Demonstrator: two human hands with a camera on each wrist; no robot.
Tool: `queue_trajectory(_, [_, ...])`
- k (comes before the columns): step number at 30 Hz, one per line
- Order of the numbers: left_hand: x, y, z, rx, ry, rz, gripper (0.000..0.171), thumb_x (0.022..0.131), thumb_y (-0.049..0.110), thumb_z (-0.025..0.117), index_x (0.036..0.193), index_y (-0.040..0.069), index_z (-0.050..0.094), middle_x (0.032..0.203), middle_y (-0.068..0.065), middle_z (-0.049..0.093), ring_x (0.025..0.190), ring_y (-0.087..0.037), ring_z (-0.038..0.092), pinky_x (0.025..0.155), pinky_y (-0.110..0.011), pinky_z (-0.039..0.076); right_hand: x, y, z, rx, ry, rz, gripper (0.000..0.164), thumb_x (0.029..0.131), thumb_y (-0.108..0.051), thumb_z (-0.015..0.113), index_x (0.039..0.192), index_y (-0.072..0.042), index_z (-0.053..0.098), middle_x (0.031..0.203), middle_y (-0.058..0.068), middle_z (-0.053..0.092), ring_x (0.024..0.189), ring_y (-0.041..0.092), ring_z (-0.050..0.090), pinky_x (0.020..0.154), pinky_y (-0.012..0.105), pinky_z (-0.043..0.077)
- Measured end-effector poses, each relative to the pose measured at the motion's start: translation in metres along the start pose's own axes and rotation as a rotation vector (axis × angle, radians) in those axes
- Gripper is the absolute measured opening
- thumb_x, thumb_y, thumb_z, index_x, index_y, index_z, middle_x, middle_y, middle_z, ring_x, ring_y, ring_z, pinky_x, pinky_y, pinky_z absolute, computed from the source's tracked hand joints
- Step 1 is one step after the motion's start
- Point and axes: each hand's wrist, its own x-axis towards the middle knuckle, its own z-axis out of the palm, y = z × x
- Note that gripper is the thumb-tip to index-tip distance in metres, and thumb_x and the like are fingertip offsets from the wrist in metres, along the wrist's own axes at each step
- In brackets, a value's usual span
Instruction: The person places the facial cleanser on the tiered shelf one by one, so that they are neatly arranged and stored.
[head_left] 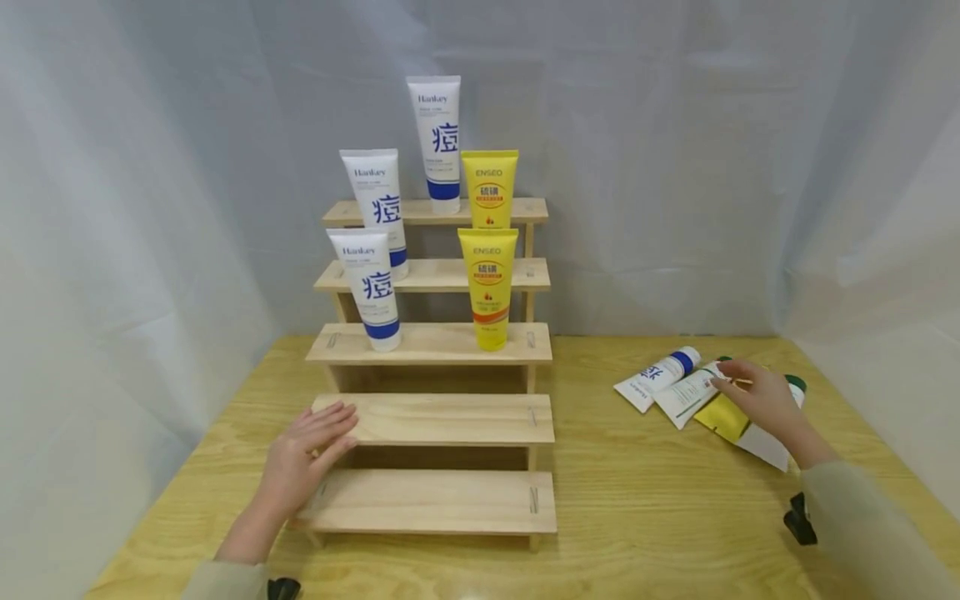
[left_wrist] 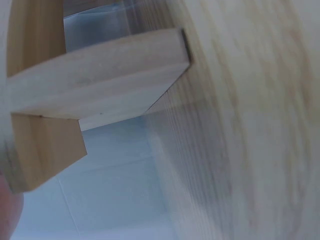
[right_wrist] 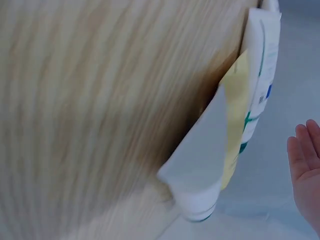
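My left hand [head_left: 303, 462] rests at the left end of a stepped wooden display rack [head_left: 442, 419], its fingers lying over the second step from the bottom. At the right, my right hand [head_left: 765, 404] hovers over a group of tubes lying on the table. Its fingertips overlap a white tube with green print [head_left: 686, 397] in the head view, while the right wrist view shows the fingers fairly straight and apart from the tubes. Beneath that hand lie a yellow tube [head_left: 722, 418] and another white tube [head_left: 765, 448], partly hidden. A white-and-blue tube [head_left: 654, 380] lies leftmost.
White-and-blue tubes [head_left: 365, 287] stand on the left and middle of the three upper steps. Two yellow tubes, the front one [head_left: 491, 287] on the middle step, stand at the right. Pale curtains [head_left: 660, 167] enclose the wooden table [head_left: 637, 517].
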Motion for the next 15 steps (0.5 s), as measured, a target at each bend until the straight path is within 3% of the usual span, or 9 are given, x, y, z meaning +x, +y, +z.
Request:
queue_trajectory(11, [0.001,0.001,0.001,-0.001,0.0,0.005,0.029,0.067,0.009,0.072,0.095,0.002,0.067,0.106,-0.009,0.062,0.103,-0.022,0.056,0.104,-0.025,0.023,-0.024,0.049,-0.024,-0.09,0.086,-0.073,0.027,0.087,-0.003,0.053,0.103,0.018,0.049,0.099,0.038,0.051,0.09,0.05,0.049,0.073,0.056,0.044])
queue_trajectory(15, [0.001,0.0,0.001,-0.003,0.008,0.012,0.028,0.068,0.01,0.072,0.094,0.002,0.067,0.105,-0.01,0.062,0.103,-0.021,0.055,0.104,-0.025,0.023,-0.028,0.06,-0.031,-0.197,0.102,-0.121,0.024,0.081,0.002,0.058,0.099,0.017,0.052,0.094,0.037,0.054,0.084,0.049,0.051,0.067,0.057,0.043])
